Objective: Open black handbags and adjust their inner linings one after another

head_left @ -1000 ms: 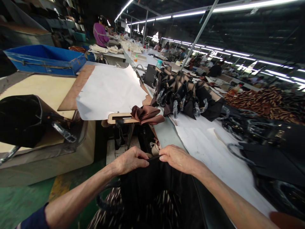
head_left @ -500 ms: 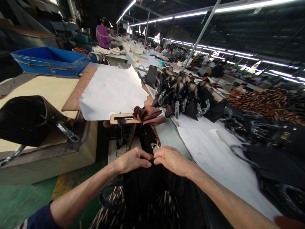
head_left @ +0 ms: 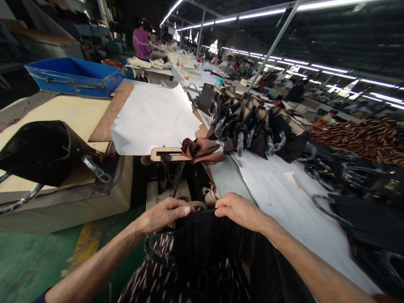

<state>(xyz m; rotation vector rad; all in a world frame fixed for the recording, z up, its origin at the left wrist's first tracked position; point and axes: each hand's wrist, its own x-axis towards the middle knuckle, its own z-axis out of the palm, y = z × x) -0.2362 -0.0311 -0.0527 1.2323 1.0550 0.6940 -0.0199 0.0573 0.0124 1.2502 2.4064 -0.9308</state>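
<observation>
A black handbag (head_left: 202, 240) rests on my patterned lap, its top edge stretched between my two hands. My left hand (head_left: 172, 211) pinches that edge at the left, thumb on top. At the right, my right hand (head_left: 236, 210) grips the same edge with its fingers closed. A plastic-wrapped handle (head_left: 154, 252) hangs on the bag's left side. Beyond my hands stands a narrow slotted wooden arm (head_left: 170, 155), with a gathered brown cloth piece (head_left: 203, 151) at its right end. The bag's lower part is dark and hard to make out.
To the left, another black bag (head_left: 38, 153) lies on a padded table (head_left: 104, 198), with a blue bin (head_left: 74, 78) behind. White paper (head_left: 158, 118) covers the board ahead. Several black bags (head_left: 252, 122) crowd the right bench. A person in purple (head_left: 142, 43) is farther back.
My hands have moved apart along the bag's top edge, from nearly touching to a clear gap. The whole view has shifted slightly, with the surroundings now farther right.
</observation>
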